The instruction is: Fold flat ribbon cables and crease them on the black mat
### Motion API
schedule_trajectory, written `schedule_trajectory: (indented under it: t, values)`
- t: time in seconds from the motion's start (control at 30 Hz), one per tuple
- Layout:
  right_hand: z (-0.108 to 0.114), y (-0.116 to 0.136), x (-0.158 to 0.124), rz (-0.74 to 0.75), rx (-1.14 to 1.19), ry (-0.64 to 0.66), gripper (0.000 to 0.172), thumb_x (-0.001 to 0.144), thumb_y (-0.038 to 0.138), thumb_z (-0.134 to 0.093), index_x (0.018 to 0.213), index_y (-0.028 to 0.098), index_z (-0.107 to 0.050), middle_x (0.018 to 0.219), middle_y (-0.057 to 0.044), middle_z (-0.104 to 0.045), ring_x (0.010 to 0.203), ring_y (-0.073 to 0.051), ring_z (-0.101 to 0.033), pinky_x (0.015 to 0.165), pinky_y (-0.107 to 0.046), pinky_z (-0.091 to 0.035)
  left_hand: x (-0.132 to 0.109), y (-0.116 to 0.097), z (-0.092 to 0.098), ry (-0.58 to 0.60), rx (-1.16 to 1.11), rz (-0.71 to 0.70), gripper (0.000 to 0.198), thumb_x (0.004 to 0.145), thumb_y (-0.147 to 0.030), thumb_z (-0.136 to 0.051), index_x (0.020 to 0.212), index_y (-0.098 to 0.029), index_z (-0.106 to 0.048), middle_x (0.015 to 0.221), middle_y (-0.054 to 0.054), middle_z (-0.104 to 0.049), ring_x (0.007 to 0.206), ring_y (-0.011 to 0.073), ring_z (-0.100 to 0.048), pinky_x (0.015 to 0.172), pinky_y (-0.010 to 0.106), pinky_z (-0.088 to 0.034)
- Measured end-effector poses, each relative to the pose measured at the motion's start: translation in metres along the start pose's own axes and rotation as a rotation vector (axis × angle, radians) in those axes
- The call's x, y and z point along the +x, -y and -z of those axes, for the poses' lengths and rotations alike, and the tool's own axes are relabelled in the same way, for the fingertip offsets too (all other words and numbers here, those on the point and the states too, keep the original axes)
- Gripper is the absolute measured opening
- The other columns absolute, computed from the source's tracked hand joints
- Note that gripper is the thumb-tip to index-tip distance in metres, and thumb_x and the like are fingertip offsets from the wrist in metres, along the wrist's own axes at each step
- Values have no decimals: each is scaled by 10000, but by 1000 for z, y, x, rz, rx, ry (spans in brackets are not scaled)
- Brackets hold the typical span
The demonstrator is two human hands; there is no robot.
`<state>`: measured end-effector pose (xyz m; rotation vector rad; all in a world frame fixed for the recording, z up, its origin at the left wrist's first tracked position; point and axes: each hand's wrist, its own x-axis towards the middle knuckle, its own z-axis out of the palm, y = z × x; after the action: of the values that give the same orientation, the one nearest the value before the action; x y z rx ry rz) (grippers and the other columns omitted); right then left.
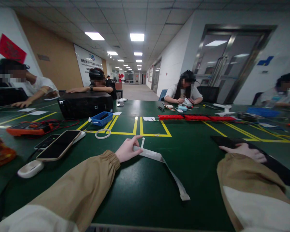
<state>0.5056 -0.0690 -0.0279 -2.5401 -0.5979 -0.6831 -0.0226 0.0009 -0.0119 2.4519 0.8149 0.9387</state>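
Observation:
Near the middle of the green table [145, 180], my left hand [129, 149] pinches one end of a flat grey ribbon cable [153, 154] between thumb and fingers. The cable bends and runs toward the right front, where its end with a small connector rests on the table. A short white strip [142, 142] sticks up beside my fingertips. On the right, my right hand [246, 152] lies on a black flat panel [277, 166], its fingers apart. Part of that panel is hidden under the hand and sleeve.
To the left lie a phone [60, 145], a white oval case [31, 169], an orange multimeter [29, 128] and a white ring [102, 133]. Further back are a blue tray [101, 119], a black box [85, 104] and red strips [195, 118]. Several people sit around the table.

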Motion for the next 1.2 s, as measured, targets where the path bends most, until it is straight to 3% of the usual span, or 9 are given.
schedule_trajectory:
  t: [0.1, 0.13, 0.27, 0.4, 0.6, 0.73, 0.93, 1.1, 1.2]
  values:
    - [19, 19, -12, -68, 13, 137, 638, 514, 539, -748, 1011, 162, -613, 1122, -306, -425, 1083, -436, -337, 797, -522, -171, -1, -2, 1, 51, 101, -44, 672, 692, -356, -674, 1286, -224, -389, 824, -30, -578, 778, 150, -565, 902, 343, -312]
    - [24, 26, -17, -15, 19, 132, 644, 535, 548, -734, 1037, 167, -600, 1141, -289, -417, 1095, -422, -322, 822, -511, -166, -1, -4, 1, 68, 125, -57, 690, 689, -362, -678, 1298, -232, -378, 841, -28, -580, 797, 153, -566, 922, 351, -294]
    - [40, 49, -35, 299, 57, 34, 583, 553, 519, -731, 1005, 179, -590, 1150, -199, -427, 1110, -359, -293, 911, -460, -155, -1, -9, 5, 100, 197, -118, 708, 722, -375, -653, 1338, -233, -334, 879, -4, -589, 854, 176, -565, 955, 362, -261]
    - [52, 73, -58, 678, 135, -76, 575, 613, 540, -668, 1025, 149, -579, 1181, -185, -404, 1119, -327, -290, 967, -441, -139, -2, -11, 7, 120, 234, -165, 729, 751, -378, -627, 1372, -223, -278, 942, 14, -603, 888, 187, -562, 944, 356, -268]
    - [67, 124, -111, 978, 271, -97, 529, 570, 492, -718, 975, 173, -598, 1199, -139, -415, 1133, -306, -318, 1002, -438, -163, -4, -11, 7, 121, 302, -202, 659, 811, -349, -558, 1386, -215, -266, 910, 20, -612, 846, 182, -545, 862, 325, -331]
    - [77, 146, -147, 1144, 434, 4, 542, 515, 489, -753, 946, 202, -593, 1180, -116, -453, 1124, -290, -369, 1021, -448, -159, -5, -13, 7, 46, 282, -268, 503, 860, -276, -477, 1344, -207, -357, 867, 19, -609, 789, 163, -536, 850, 318, -353]
    - [89, 156, -184, 1305, 675, 204, 485, 491, 440, -759, 879, 208, -581, 1162, -99, -483, 1099, -285, -415, 998, -466, -205, -7, -15, 7, -27, 236, -230, 464, 870, -264, -451, 1324, -199, -382, 783, -4, -582, 732, 139, -524, 796, 281, -403]
    - [92, 157, -198, 1317, 789, 525, 519, 446, 444, -796, 851, 196, -586, 1101, -91, -526, 1027, -274, -466, 898, -431, -338, -8, -15, 5, -56, 200, -221, 447, 857, -230, -466, 1299, -220, -400, 775, -25, -583, 717, 122, -511, 750, 250, -420]
    - [93, 156, -199, 1296, 797, 634, 547, 432, 466, -813, 867, 202, -612, 1125, -91, -520, 1037, -285, -461, 899, -445, -349, -8, -14, 3, -58, 164, -190, 452, 842, -206, -484, 1288, -236, -413, 783, -27, -586, 716, 117, -513, 726, 238, -419]
